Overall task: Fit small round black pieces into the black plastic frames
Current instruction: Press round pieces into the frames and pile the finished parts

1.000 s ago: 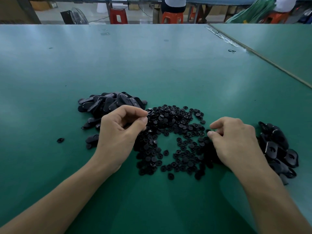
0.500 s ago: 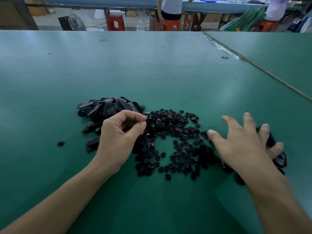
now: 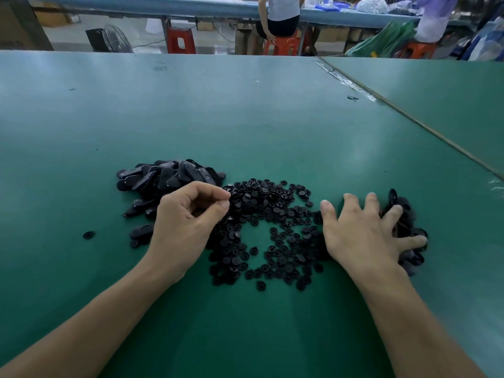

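Several small round black pieces point(image 3: 272, 230) lie spread on the green table between my hands. A heap of oblong black plastic frames point(image 3: 166, 175) sits at the left behind my left hand point(image 3: 185, 225). Its fingers are curled, and thumb and forefinger pinch a small round piece that the fingertips almost hide. A second heap of black frames point(image 3: 409, 241) lies at the right. My right hand point(image 3: 365, 236) rests on it palm down with fingers spread and straight, covering much of the heap.
One stray round piece point(image 3: 89, 235) lies alone left of the heaps. The green table point(image 3: 245, 118) stretches far ahead, and a seam point(image 3: 425, 129) joins it to another table at the right. People sit on red stools point(image 3: 281, 45) beyond the far edge.
My right hand has let go of its pinch over the round pieces, moved right and spread flat over the right heap. My left hand has kept its pinch in place.
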`<state>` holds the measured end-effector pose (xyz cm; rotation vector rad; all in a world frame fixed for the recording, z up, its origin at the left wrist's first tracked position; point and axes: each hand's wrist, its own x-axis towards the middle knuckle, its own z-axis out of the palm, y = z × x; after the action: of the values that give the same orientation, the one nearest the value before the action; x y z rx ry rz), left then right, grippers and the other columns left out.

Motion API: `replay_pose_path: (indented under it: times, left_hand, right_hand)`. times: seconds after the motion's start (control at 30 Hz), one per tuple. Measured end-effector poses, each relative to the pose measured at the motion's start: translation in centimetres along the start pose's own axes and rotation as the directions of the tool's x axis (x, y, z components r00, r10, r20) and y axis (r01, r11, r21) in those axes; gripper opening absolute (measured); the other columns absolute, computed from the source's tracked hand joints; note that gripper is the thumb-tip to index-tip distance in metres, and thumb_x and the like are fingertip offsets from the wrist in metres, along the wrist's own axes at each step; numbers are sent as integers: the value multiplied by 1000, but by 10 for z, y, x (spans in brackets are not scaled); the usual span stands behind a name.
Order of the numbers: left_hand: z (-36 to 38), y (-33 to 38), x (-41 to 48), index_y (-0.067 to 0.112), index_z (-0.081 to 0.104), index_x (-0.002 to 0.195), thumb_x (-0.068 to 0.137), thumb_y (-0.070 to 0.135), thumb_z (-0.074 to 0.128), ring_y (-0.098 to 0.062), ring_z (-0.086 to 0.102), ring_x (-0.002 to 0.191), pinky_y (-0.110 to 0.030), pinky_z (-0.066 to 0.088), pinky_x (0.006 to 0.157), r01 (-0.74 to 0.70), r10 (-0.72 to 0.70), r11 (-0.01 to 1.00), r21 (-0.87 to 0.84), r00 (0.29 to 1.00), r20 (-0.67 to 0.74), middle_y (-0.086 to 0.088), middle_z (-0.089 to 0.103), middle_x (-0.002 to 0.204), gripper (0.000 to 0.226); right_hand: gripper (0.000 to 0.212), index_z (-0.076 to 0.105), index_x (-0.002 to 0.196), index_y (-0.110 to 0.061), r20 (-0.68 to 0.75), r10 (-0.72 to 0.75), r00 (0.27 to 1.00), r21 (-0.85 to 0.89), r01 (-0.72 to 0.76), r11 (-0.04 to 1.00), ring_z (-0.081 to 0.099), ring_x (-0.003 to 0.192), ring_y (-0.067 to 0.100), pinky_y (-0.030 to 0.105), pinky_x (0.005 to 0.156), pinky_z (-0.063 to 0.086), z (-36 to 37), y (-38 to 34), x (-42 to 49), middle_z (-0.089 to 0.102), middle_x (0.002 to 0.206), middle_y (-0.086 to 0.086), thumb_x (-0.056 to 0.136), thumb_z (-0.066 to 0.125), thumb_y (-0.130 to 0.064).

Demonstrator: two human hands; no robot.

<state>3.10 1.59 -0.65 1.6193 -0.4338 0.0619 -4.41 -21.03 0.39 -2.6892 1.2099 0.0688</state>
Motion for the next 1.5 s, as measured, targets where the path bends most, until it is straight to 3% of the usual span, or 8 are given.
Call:
replay_pose_path:
  times: [0.27, 0.43, 0.67, 0.93, 1.1, 1.23, 1.37, 1.5]
  left_hand:
    - [0, 0, 1, 27, 74, 82, 88, -1, 72, -5, 66, 69, -15, 53, 70, 1, -1, 1000, -17, 1000, -2, 5, 73, 77, 29]
    - [0, -1, 1, 30, 76, 82, 88, 0, 72, -5, 66, 70, -15, 52, 70, -8, 9, 1000, -12, 1000, 7, 5, 74, 78, 31]
    - [-1, -2, 1, 32, 76, 83, 88, 0, 72, -5, 65, 69, -16, 52, 70, -9, 10, 1000, -11, 1000, 10, 6, 73, 77, 33]
    - [-1, -2, 1, 28, 75, 81, 88, 0, 72, -8, 64, 69, -19, 53, 70, 0, 0, 1000, -23, 1000, 6, 4, 73, 77, 29]
    - [-1, -4, 1, 23, 74, 86, 89, 1, 71, -10, 65, 71, -23, 56, 71, 3, -3, 1000, -31, 1000, -3, 3, 72, 79, 22]
    - [-1, -2, 0, 26, 74, 95, 86, 15, 75, -9, 66, 75, -25, 58, 73, -9, 10, 998, -62, 1000, 11, 3, 73, 82, 14]
    - [1, 0, -2, 24, 73, 108, 84, 23, 79, -10, 70, 78, -21, 56, 75, -16, 20, 996, -83, 999, 37, 0, 75, 88, 25]
    - [1, 4, -4, 23, 74, 106, 80, 26, 78, -10, 73, 83, -18, 56, 76, -26, 31, 997, -69, 997, 74, 4, 78, 91, 27]
  right_hand:
    - [54, 40, 149, -23, -262, -185, 947, 110, 220, 969, 15, 152, 28, 53, 122, 6, -7, -4, 13, 23, 164, 7, 102, 35, -49]
    - [66, 28, 155, -22, -46, -68, 997, 100, 72, 992, 17, 149, 38, 51, 123, 13, -9, 8, 21, 22, 163, 17, 101, 28, -59]
    - [40, 61, 130, -13, -255, -198, 946, 200, 252, 947, 51, 123, 35, 44, 104, 40, -7, 5, 18, 61, 131, 12, 101, 48, -38]
    - [25, 74, 109, -21, -394, -177, 902, 255, 292, 922, 50, 125, 37, 49, 109, 37, -6, 4, 16, 60, 133, 11, 96, 61, -38]
    - [24, 75, 106, -18, -493, -205, 845, 283, 379, 881, 53, 118, 34, 41, 100, 40, -10, 3, 16, 64, 124, 9, 95, 65, -37]
    - [15, 75, 101, -19, -446, -323, 835, 515, 534, 671, 65, 76, 6, 11, 68, 45, -20, -12, 6, 69, 82, -9, 98, 62, -27]
    - [10, 74, 92, -27, -204, -525, 826, 799, 451, 398, 66, 65, 3, 17, 64, 53, -17, -35, -15, 75, 76, -5, 94, 68, -20]
    - [10, 74, 95, -18, -161, -605, 780, 922, 338, 190, 67, 62, 8, 14, 61, 50, -3, -48, -28, 76, 76, 1, 87, 75, -11]
